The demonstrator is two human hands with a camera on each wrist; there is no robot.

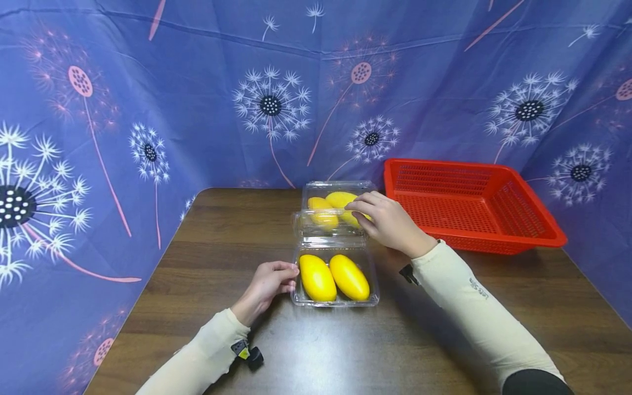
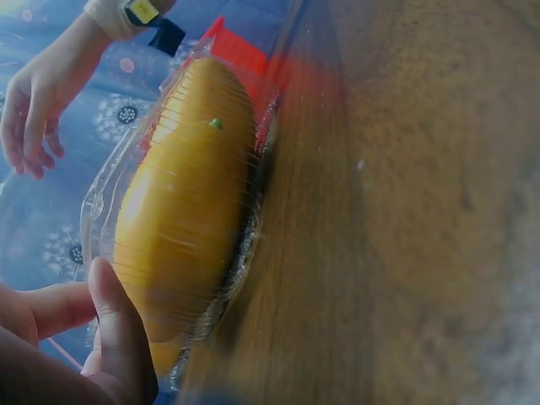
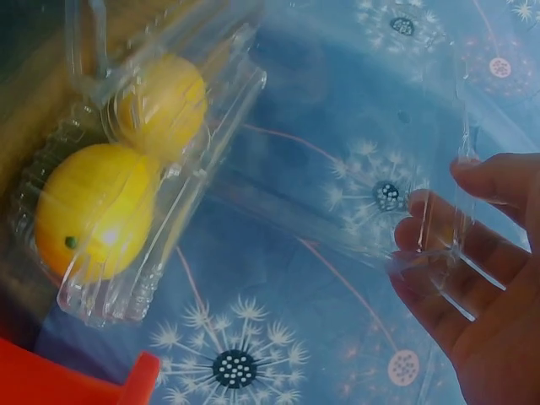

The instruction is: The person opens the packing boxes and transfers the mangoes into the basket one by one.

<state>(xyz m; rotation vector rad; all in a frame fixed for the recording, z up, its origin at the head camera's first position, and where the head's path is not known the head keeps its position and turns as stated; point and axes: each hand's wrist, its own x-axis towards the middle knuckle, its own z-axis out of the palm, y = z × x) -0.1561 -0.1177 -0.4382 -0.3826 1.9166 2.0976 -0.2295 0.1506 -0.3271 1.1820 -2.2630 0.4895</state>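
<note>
Two yellow mangoes point(image 1: 317, 278) lie side by side in a clear plastic clamshell box point(image 1: 337, 303) on the table. At the box's left edge, my left hand point(image 1: 269, 282) pinches the rim; in the left wrist view its thumb point(image 2: 118, 312) presses there. The hinged lid point(image 1: 328, 224) stands raised at the back of the box. My right hand point(image 1: 387, 219) pinches the lid's edge, with the fingers behind the clear plastic and the thumb in front in the right wrist view. Part of the lid overlaps the things behind it.
Behind the raised lid stands a second clear box point(image 1: 311, 189) with yellow mangoes point(image 1: 340, 198) in it. To the right a red plastic basket point(image 1: 474, 241) sits on the brown wooden table point(image 1: 197, 252). A blue dandelion-print cloth point(image 1: 197, 109) hangs around the table.
</note>
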